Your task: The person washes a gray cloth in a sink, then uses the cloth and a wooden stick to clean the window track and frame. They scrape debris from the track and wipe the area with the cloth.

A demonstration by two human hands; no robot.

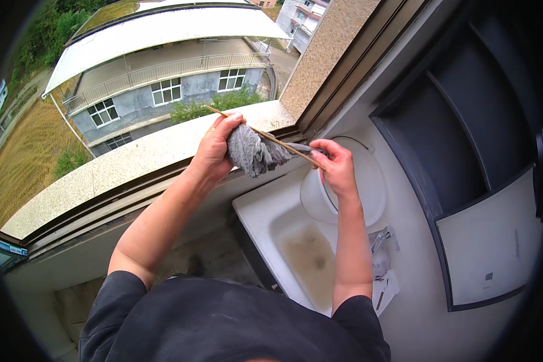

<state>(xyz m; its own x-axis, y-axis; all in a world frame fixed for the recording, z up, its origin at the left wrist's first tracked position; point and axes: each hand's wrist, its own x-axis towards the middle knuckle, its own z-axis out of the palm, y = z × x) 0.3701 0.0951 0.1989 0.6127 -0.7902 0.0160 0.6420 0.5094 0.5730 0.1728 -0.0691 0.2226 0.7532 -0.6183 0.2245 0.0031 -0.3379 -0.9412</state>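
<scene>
Bunched in my left hand [218,145] is a grey cloth [250,151], its folds hanging below the fingers. A thin wooden stick [271,137] slants across the cloth, with one end rising past my left thumb. My right hand [336,163] pinches the lower end of the stick together with a twisted tail of the cloth. Both hands are raised over the window track [172,175], near the frame's corner. Under my right hand stands a white plastic bucket [366,181], partly covered by the hand and forearm.
A white sink [258,206] with brownish residue lies below, its faucet [382,237] at the right. A small brush-like tool [382,294] rests on the sink's ledge. Dark wall shelves [452,131] and a mirror [484,244] occupy the right. Outside the window runs a stone ledge [117,178].
</scene>
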